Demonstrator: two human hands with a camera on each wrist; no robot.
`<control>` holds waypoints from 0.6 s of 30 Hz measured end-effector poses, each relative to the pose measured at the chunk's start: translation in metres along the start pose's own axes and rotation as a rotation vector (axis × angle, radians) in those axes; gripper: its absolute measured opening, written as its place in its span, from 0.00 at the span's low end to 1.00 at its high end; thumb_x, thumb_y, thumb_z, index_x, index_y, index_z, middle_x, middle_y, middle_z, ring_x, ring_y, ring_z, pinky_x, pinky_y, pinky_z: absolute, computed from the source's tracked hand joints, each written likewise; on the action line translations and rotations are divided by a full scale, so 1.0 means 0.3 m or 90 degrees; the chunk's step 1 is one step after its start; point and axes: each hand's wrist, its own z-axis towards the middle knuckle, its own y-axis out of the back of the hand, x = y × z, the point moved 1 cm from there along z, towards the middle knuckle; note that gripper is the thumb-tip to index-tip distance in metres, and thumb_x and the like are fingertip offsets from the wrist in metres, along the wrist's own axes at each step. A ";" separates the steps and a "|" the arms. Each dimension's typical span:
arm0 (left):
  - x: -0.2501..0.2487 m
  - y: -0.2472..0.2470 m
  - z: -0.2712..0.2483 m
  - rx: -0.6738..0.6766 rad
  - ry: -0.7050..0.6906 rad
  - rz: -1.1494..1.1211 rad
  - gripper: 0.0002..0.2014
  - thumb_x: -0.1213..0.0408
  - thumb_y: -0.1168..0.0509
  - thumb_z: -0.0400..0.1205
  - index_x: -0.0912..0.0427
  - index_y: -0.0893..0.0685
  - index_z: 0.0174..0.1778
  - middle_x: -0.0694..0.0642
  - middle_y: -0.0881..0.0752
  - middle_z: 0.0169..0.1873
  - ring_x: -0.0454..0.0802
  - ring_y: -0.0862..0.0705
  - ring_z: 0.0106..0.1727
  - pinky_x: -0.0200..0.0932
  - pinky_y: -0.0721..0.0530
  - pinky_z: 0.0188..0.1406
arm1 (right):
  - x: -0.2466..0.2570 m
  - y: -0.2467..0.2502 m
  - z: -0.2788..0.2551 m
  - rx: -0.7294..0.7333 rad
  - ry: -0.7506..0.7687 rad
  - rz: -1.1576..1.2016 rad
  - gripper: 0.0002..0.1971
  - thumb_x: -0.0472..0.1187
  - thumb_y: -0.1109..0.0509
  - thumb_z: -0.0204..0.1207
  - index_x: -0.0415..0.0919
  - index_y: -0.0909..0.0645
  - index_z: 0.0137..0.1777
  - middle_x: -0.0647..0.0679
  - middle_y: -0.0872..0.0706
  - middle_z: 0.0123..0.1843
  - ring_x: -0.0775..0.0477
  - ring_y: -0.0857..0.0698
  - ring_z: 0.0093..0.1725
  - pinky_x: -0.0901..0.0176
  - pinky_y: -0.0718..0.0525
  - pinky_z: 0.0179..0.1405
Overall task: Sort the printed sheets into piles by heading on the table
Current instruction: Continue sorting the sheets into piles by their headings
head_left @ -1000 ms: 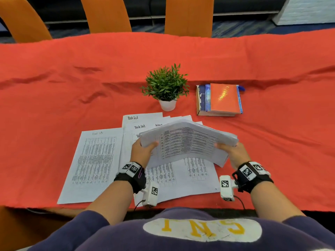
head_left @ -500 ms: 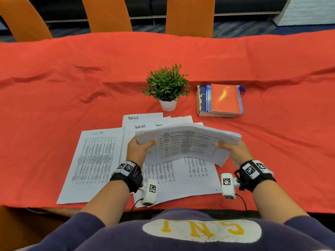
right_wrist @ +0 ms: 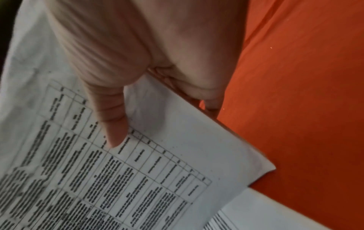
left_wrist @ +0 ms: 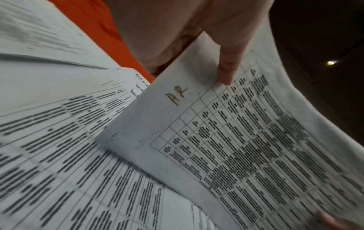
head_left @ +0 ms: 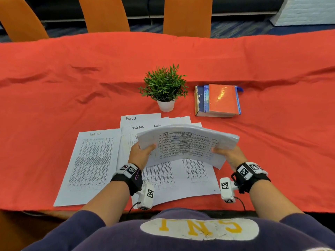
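above the table [head_left: 54, 91] both hands, seemingly pinching, hold a stack of sheets [head_left: 186, 142].

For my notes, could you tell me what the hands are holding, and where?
Both hold one stack of printed sheets: left hand at its left edge, right hand at its right edge.

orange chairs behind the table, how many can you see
3, all along the far edge of the red-covered table: one chair at the far left, one left of centre, one right of centre. Only their backrests show; more may sit outside the frame.
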 end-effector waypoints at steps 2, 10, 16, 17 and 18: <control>-0.041 -0.015 -0.008 0.005 -0.033 0.029 0.05 0.62 0.30 0.79 0.51 0.15 0.50 0.53 0.11 0.49 0.56 0.14 0.54 0.45 0.17 0.46 | 0.031 0.014 0.004 -0.032 0.032 -0.028 0.23 0.24 0.22 0.64 0.40 0.18 0.58 0.44 0.12 0.57 0.46 0.13 0.53 0.39 0.19 0.65; -0.329 -0.076 -0.045 0.075 -0.366 0.331 0.10 0.60 0.35 0.79 0.61 0.20 0.35 0.61 0.17 0.31 0.51 0.23 0.31 0.53 0.22 0.33 | 0.386 -0.118 -0.050 -0.045 0.429 -0.524 0.44 0.51 0.16 0.59 0.57 0.32 0.76 0.53 0.29 0.77 0.50 0.34 0.78 0.45 0.40 0.78; -0.493 -0.067 -0.094 0.077 -0.491 0.402 0.03 0.62 0.30 0.75 0.55 0.16 0.37 0.52 0.15 0.30 0.50 0.19 0.31 0.46 0.24 0.28 | 0.491 -0.192 -0.081 0.148 0.342 -0.390 0.07 0.40 0.24 0.72 0.51 0.14 0.34 0.55 0.15 0.30 0.55 0.22 0.30 0.57 0.24 0.37; -0.496 -0.037 -0.079 0.064 -0.466 0.350 0.02 0.62 0.28 0.73 0.54 0.15 0.38 0.51 0.13 0.33 0.52 0.15 0.34 0.46 0.20 0.31 | 0.493 -0.170 -0.076 0.124 0.330 -0.336 0.06 0.39 0.23 0.72 0.50 0.14 0.36 0.54 0.14 0.32 0.52 0.20 0.33 0.56 0.21 0.38; -0.493 -0.007 -0.064 0.057 -0.428 0.288 0.03 0.62 0.27 0.72 0.53 0.15 0.37 0.52 0.12 0.34 0.54 0.14 0.35 0.48 0.18 0.33 | 0.493 -0.149 -0.077 0.105 0.321 -0.284 0.03 0.39 0.22 0.71 0.48 0.13 0.39 0.54 0.11 0.36 0.50 0.16 0.36 0.53 0.17 0.42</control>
